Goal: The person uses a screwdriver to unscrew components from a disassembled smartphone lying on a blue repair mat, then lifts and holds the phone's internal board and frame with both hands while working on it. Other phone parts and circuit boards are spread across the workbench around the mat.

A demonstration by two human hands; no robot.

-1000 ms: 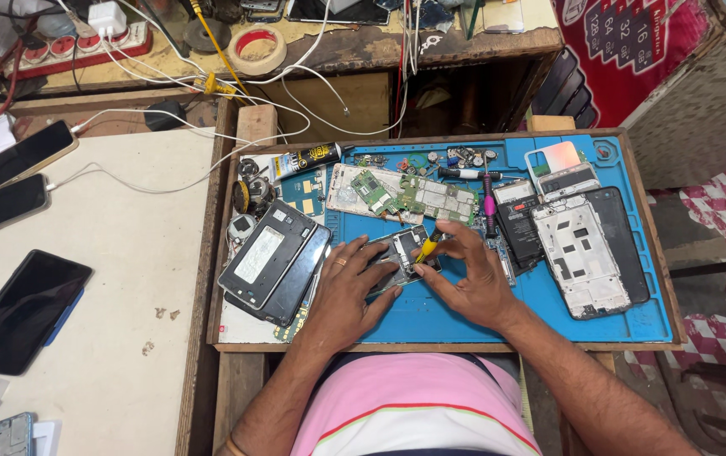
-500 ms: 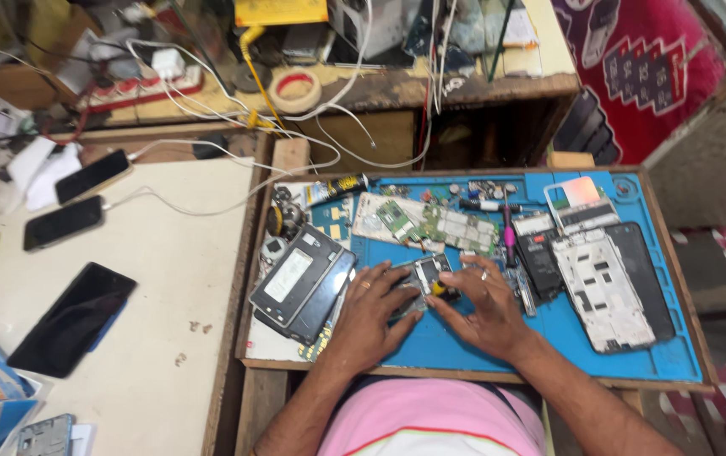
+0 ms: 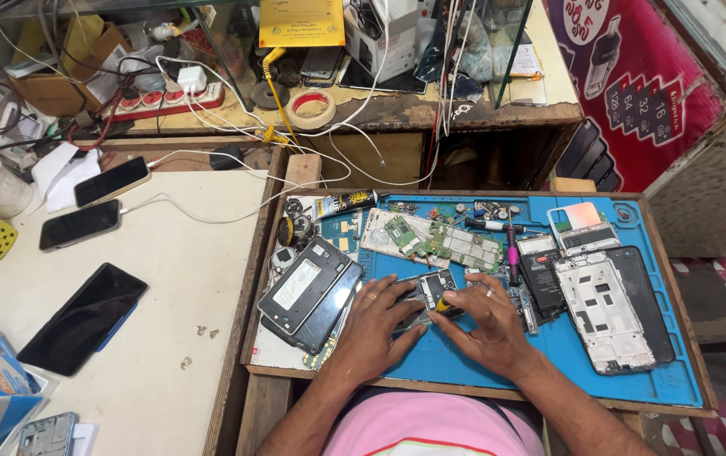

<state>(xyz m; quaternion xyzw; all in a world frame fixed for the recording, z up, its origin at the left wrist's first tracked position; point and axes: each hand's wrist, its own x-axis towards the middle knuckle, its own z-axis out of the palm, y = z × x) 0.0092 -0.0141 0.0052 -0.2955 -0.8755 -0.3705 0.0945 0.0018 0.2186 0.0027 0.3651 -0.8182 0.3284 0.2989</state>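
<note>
My left hand [image 3: 377, 328] rests on the blue work mat [image 3: 565, 355] and pins a small dark phone part [image 3: 432, 290] with its fingertips. My right hand [image 3: 488, 325] lies just right of it, fingers curled on a small yellow-tipped tool [image 3: 444, 308] that touches the part. Both hands wear a ring. A green circuit board [image 3: 443, 241] lies just beyond the hands. Left of my left hand are two stacked dark phones [image 3: 310, 291].
A white phone frame [image 3: 603, 311], a battery [image 3: 540, 274] and a pink screwdriver [image 3: 512, 253] lie on the mat's right half. A glue tube [image 3: 344, 203] sits at the tray's back. Three dark phones [image 3: 82, 317] lie on the white table to the left. Cables and a tape roll [image 3: 310, 108] crowd the shelf behind.
The view has shifted, showing more of the back shelf and the left table. Both hands stay on the same small part, with only slight finger movement.
</note>
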